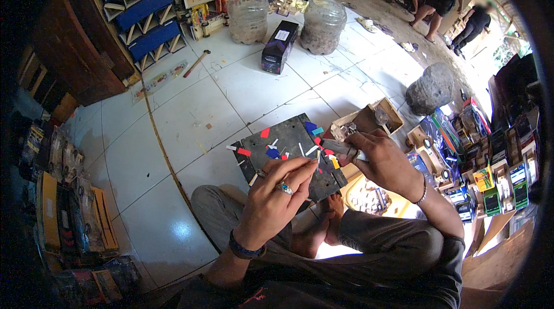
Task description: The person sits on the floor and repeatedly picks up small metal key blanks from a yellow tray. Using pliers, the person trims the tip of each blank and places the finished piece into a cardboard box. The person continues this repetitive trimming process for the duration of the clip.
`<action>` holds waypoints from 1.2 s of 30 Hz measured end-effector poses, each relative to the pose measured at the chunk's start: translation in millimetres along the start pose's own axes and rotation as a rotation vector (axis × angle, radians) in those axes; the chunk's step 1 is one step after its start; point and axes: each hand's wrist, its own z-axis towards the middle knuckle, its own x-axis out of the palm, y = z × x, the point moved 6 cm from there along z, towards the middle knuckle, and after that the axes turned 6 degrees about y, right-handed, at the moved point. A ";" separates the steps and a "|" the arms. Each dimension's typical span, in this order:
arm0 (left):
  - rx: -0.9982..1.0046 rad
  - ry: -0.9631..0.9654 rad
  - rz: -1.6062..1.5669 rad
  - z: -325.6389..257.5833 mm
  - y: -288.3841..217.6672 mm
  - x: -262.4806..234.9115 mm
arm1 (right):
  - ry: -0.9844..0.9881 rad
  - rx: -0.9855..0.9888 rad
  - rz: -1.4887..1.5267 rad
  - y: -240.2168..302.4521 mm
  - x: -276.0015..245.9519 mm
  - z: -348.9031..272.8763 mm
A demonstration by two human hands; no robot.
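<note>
A dark square board (288,130) lies in front of my crossed legs, with red, blue, white and yellow scraps scattered over it. Above its near edge, my left hand (280,190) has thumb and fingers pinched together at a small pale strip (318,155). My right hand (381,159) is wrapped around a grey metal hand tool (345,148), whose narrow end points left toward the pinched fingertips. Whether it is pliers or a cutter is hard to make out. Close by on the board are a red scrap (244,152) and a blue scrap (273,153).
A shallow wooden tray (392,114) with small bits sits beyond my right hand. Boxed items (461,165) crowd the right side. Ahead on the tiles are a dark box (280,46), cut plastic jugs (323,26), a hammer (197,64) and a rock (430,87). Several people are farther back.
</note>
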 end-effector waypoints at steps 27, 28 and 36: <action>-0.376 -0.040 -0.421 -6.9 22.3 7.6 | 0.043 -0.024 -0.136 5.5 13.2 2.4; -0.391 -0.019 -0.416 -7.7 22.6 8.6 | 0.033 -0.042 -0.135 9.0 14.4 3.6; -0.420 -0.012 -0.348 -15.8 24.1 11.5 | 0.088 -0.035 -0.090 16.3 20.5 7.1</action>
